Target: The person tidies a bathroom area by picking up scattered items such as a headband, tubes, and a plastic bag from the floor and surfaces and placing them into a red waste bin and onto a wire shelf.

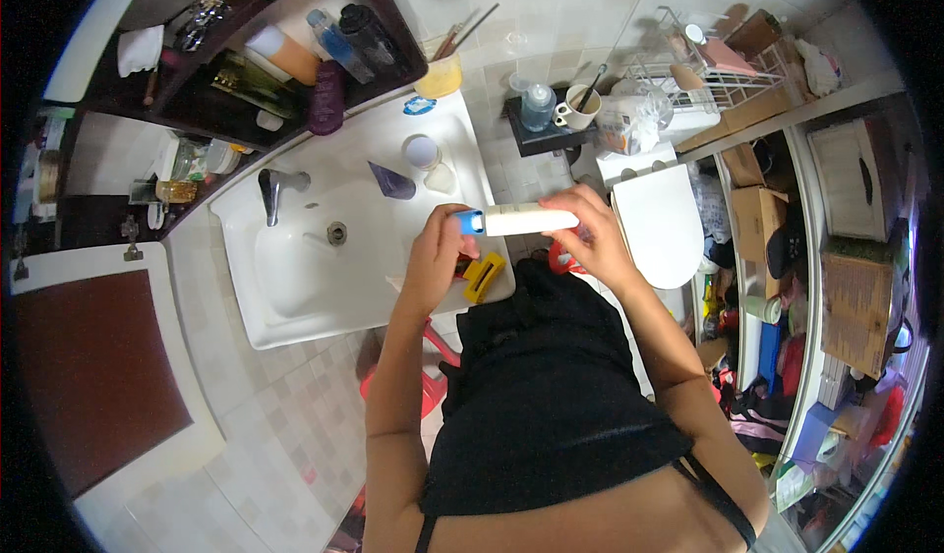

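Above the right edge of the white sink, both my hands are on a white tube [526,220] with a blue cap [470,223]. My left hand [433,253] has its fingers closed around the blue cap end. My right hand [598,236] grips the other end of the white body between thumb and fingers. Whether the cap is fully on or slightly apart from the body, I cannot tell. Below my left hand, a yellow plastic item [483,278] lies on the sink's corner, partly hidden.
The sink [285,302] has a chrome faucet [275,191]. A dark purple pouch [391,181] and a white jar [423,152] sit on its counter. Bottles fill the dark shelf [408,27]. A toilet [661,229] stands right, beside crowded shelving; a red stool [429,391] is below.
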`<state>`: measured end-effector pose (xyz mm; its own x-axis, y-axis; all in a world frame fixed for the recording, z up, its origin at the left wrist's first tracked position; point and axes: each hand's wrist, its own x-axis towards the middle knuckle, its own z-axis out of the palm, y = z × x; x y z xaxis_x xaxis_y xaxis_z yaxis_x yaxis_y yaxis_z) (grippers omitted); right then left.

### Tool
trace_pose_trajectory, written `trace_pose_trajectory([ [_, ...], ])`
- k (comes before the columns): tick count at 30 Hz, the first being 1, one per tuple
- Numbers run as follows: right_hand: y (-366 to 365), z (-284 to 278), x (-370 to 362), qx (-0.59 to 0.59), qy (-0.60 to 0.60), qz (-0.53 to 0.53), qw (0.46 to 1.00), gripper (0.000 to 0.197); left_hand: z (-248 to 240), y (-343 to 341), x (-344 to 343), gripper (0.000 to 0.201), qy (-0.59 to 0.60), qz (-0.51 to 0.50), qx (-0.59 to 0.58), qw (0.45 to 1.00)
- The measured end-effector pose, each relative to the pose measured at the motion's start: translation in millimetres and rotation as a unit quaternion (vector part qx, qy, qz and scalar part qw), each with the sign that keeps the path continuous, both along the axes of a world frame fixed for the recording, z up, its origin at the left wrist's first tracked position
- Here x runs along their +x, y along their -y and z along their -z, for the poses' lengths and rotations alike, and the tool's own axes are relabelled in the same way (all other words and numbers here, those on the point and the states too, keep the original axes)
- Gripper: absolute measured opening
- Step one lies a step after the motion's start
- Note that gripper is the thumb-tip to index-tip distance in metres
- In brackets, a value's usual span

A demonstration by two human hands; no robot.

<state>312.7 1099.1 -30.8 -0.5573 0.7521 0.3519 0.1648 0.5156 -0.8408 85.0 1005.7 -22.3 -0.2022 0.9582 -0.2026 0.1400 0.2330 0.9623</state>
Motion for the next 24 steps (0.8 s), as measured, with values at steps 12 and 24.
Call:
trace_pose_trajectory([
  [12, 36.8, 29.5, -4.8, -0.605, -0.116, -0.133, 0.776, 0.041, 2.4, 0.7, 8.9, 0.049, 0.166, 0.048, 0.187, 0.967],
  [24, 42.8, 32.3, -14.3, -0.421, -0.048, -0.095, 0.901, 0.031, 12.7, 26.2, -15.4, 0.04, 0.118, 0.019, 0.095, 0.988],
])
